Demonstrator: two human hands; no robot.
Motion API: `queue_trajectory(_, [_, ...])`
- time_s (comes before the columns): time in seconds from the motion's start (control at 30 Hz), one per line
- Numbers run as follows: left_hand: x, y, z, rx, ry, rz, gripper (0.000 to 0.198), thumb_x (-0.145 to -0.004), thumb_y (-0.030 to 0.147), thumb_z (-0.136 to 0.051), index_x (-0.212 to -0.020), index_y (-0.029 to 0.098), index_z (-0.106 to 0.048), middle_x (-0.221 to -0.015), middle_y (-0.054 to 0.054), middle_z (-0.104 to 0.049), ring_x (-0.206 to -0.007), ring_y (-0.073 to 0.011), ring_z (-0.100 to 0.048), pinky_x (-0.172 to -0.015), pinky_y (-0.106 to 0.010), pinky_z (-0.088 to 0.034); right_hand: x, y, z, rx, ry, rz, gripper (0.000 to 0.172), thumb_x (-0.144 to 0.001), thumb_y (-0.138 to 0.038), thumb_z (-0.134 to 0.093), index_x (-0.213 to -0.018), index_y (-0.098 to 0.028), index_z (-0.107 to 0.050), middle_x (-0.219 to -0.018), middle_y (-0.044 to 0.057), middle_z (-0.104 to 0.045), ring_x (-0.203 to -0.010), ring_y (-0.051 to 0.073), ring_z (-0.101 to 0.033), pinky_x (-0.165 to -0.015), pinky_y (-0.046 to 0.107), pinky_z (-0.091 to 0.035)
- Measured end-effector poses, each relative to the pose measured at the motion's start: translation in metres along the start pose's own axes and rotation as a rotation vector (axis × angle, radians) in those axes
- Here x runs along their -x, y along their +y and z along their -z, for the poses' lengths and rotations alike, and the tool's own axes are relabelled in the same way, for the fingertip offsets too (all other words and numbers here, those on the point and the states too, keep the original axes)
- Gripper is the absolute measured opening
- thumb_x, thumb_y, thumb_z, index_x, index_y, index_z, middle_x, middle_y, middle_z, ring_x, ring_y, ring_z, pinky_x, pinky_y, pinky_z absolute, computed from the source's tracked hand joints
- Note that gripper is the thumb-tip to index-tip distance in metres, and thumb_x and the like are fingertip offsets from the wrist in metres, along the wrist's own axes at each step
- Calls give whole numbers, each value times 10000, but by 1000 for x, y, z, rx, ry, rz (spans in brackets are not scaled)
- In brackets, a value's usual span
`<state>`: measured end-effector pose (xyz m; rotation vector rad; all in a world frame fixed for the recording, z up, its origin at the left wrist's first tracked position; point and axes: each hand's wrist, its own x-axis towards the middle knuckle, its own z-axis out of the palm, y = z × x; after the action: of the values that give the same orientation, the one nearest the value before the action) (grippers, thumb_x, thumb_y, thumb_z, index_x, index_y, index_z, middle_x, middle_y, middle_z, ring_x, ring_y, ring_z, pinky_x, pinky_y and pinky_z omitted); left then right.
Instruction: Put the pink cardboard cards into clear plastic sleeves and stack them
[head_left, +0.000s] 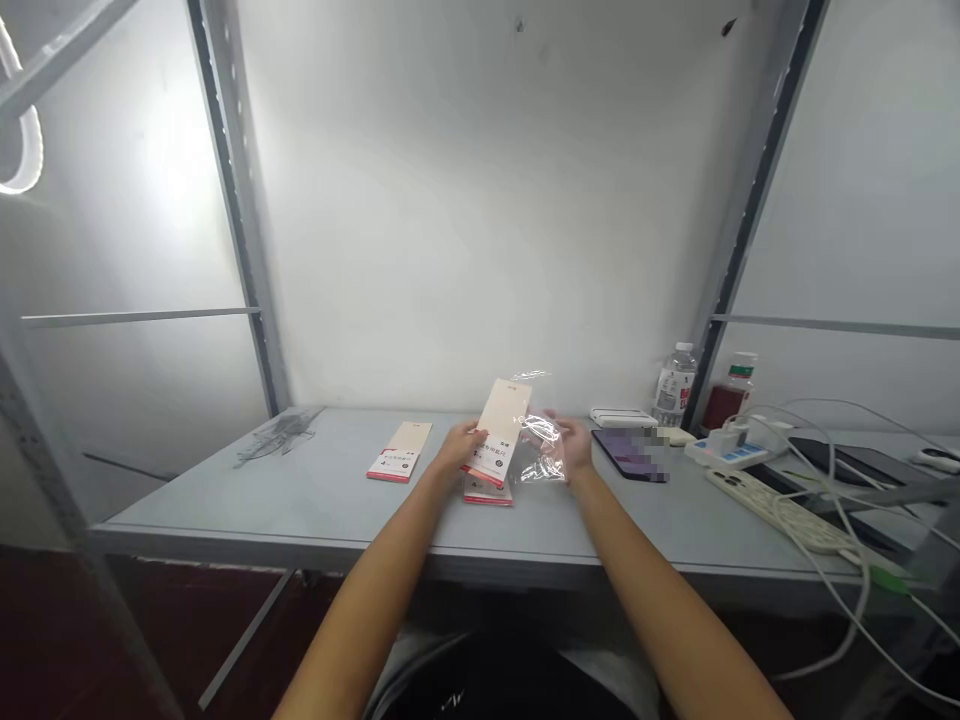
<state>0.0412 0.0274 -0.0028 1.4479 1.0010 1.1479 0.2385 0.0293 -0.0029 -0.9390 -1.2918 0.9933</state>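
My left hand grips the lower left side of a cream card packet with a red edge, held up above the table. My right hand holds a crumpled clear plastic bag against the packet's right side. A matching packet lies flat on the grey table to the left of my hands. Another matching packet lies below the raised one, partly hidden by it.
Behind my right hand are a white box, a phone with a blurred screen, a water bottle and a red bottle. Further right lie a power strip and tangled white cables. Clear plastic scraps lie at left.
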Motion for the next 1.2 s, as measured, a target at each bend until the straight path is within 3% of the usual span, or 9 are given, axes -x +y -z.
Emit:
queue_trajectory(0.1, [-2, 0, 1, -28, 58, -24, 378, -744, 293, -550, -1091, 142, -551, -780, -67, -645, -610, -128, -593, -530, -218, -447, 5, -3, -7, -52, -96, -46, 446, -790, -362, -281, -1147, -169, -468, -1112, 99, -597, -898, 251, -610, -747, 418, -493])
queue_trajectory(0.23, [-3, -1, 3, -125, 163, -81, 390, -767, 297, -515, -1127, 147, -524, -794, -66, -648, -627, -137, -594, -560, -234, -454, 9, -5, -11, -387, -250, -195, 367, -762, -271, -423, -1109, -186, -509, -1120, 91, -598, -909, 248, -610, -775, 421, -494])
queue_trajectory(0.43, [-6, -5, 6, -331, 239, -288, 345, -783, 322, -473, -1086, 190, -568, -822, -50, -648, -647, -148, -576, -622, -270, -443, 7, -5, -11, -596, -200, -345, 271, -809, -284, -428, -1013, -165, -560, -1091, 103, -614, -873, 247, -627, -809, 447, -488])
queue_trajectory(0.6, [-6, -3, 7, -349, 252, -318, 347, -781, 316, -474, -1083, 181, -576, -828, -49, -646, -666, -147, -561, -649, -268, -435, 9, -8, -11, -587, -234, -357, 289, -838, -295, -392, -1033, -158, -558, -1108, 104, -610, -879, 249, -630, -829, 445, -477])
queue_trajectory(0.8, [-1, 2, 4, -345, 273, -344, 380, -800, 353, -447, -1128, 189, -547, -888, -51, -648, -707, -151, -564, -639, -260, -435, 13, -9, -16, -461, -388, -367, 334, -852, -329, -394, -1119, -168, -515, -1064, 118, -627, -858, 238, -637, -769, 432, -499])
queue_trajectory(1.0, [1, 3, -1, -356, 331, -412, 359, -802, 309, -445, -1133, 218, -549, -977, -45, -635, -814, -165, -562, -727, -278, -425, 13, -7, -18, -414, -402, -349, 352, -866, -365, -367, -1124, -168, -503, -1028, 119, -631, -838, 222, -637, -771, 411, -496])
queue_trajectory(1.2, [3, 3, -5, -360, 378, -383, 369, -801, 318, -455, -1140, 200, -540, -963, -66, -627, -819, -173, -556, -746, -303, -423, 15, -6, -21, -416, -456, -346, 338, -868, -386, -380, -1063, -164, -545, -948, 103, -650, -780, 206, -639, -744, 379, -497])
